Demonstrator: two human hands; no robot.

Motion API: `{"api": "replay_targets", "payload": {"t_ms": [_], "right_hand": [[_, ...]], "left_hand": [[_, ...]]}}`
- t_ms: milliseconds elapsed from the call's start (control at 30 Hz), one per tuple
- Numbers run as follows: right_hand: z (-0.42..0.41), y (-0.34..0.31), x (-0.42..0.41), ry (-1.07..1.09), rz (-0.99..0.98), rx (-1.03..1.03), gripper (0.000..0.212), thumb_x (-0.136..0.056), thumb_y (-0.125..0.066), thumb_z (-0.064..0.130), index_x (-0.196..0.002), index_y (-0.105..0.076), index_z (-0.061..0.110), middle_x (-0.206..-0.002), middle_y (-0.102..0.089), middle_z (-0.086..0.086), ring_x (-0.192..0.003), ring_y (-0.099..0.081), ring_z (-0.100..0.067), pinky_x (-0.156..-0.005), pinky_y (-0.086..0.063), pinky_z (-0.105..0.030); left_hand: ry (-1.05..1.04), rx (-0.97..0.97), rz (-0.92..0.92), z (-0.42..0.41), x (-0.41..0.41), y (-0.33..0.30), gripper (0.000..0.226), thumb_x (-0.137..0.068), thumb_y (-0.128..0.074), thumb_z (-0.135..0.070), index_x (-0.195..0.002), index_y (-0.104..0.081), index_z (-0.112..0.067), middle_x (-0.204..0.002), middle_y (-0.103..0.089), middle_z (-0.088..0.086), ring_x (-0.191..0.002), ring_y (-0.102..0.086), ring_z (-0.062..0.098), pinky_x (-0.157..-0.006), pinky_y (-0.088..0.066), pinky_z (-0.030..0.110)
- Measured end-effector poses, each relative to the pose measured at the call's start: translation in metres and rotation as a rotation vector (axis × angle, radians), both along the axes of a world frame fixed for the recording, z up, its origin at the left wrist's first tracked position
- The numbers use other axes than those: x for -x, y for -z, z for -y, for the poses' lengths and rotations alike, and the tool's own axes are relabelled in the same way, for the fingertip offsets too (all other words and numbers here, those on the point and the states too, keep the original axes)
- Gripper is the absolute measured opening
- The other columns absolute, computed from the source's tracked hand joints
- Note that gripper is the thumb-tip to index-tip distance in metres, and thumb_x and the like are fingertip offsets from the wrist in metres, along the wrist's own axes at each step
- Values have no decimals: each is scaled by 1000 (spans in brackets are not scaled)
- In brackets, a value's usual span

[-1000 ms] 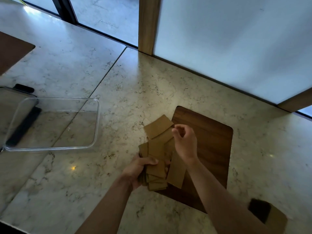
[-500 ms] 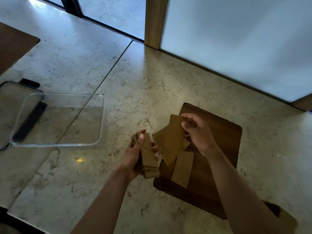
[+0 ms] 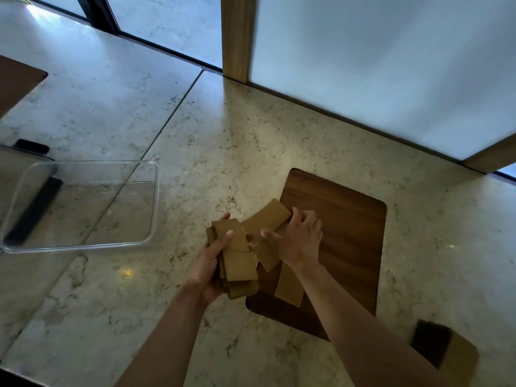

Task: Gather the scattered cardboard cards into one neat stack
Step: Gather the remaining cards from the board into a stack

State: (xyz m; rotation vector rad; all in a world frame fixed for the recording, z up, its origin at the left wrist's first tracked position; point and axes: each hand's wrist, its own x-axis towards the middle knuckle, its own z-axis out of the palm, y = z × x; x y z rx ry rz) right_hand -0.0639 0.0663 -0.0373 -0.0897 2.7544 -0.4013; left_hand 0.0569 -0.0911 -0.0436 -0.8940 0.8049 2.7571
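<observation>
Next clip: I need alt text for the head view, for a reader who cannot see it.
The left hand grips a rough stack of cardboard cards while the right hand holds a few loose cards beside it, over the edge of a dark wooden board. One card lies flat on the board; a clear plastic container sits to the left on the marble counter.

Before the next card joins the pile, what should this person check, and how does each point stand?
1. Left hand grips the stack: ok.
2. Stack edges flush: not ok, cards fanned.
3. Right hand holds a loose card: ok.
4. No card left on the board: not ok, one card lies there.
5. Cards hidden under the right hand: cannot tell.
</observation>
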Motion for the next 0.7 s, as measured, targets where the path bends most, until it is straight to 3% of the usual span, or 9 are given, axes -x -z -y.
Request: {"api": "replay_targets", "payload": {"t_ms": [67,133,233,333,433,500,567,667,700], "right_hand": [[1,5,1,-31,-29,12,88,-74,-74,67,-139,-45,17,-134,-41,-7,-123,-40,-28,-105,-37,-41],[-5,2,8,62,-54,277,58,-78,-81,48,-120,-51,21,-125,-52,-2,-112,-52,-19,-94,-47,-30],[-19,-17,19,349,106,818,26,-93,-72,21,-110,-52,25,-113,-71,-5,-88,-71,-9,-67,-55,-17],[-36,-35,18,229,317,978,24,-99,-64,16,-122,-61,24,-112,-74,-3,-98,-73,-19,-68,-57,-23],[-31,-37,1,-59,433,836,33,-97,-67,25,-130,-64,26,-115,-71,0,-102,-71,-15,-81,-61,-28],[-24,-32,-10,-120,263,687,30,-98,-65,33,-128,-67,28,-119,-67,5,-106,-65,-8,-90,-57,-25],[-25,-27,-11,-21,33,483,33,-99,-62,40,-130,-66,27,-121,-59,3,-112,-59,-13,-95,-49,-22],[-33,-14,-18,-83,45,-49,77,-85,-66,65,-148,-45,25,-138,-41,-5,-129,-42,-26,-110,-37,-41],[-34,-9,-23,-104,69,-107,86,-80,-70,68,-148,-41,25,-142,-38,-5,-131,-38,-27,-112,-34,-44]], "left_hand": [[-24,-41,29,0,-2,0,76,-73,-92,-39,-142,-62,-33,-113,-75,20,-97,-74,35,-84,-62,55],[-41,-18,85,-2,-2,-2,75,-79,-85,-43,-145,-58,-18,-106,-73,20,-96,-74,36,-87,-62,58],[-115,186,128,-3,3,-7,68,-78,-85,-37,-132,-59,-6,-96,-74,21,-83,-76,35,-67,-66,48],[-65,289,108,-4,8,-12,59,-76,-84,-35,-125,-60,-12,-91,-77,18,-75,-77,34,-58,-64,42],[184,286,76,-11,10,-12,51,-83,-84,-32,-127,-63,-16,-101,-82,14,-87,-80,36,-62,-65,42],[238,285,94,-16,9,-7,44,-85,-82,-16,-126,-67,-22,-103,-81,15,-92,-79,39,-65,-65,45],[184,282,139,-16,6,-2,47,-88,-73,-6,-127,-69,-30,-107,-80,19,-95,-78,43,-67,-64,50],[123,268,178,-6,-2,3,46,-94,-64,-3,-130,-62,-30,-111,-79,24,-95,-78,44,-68,-65,51],[123,264,186,-4,-5,4,45,-94,-64,-3,-133,-59,-26,-112,-78,26,-95,-77,45,-72,-65,53]]}}
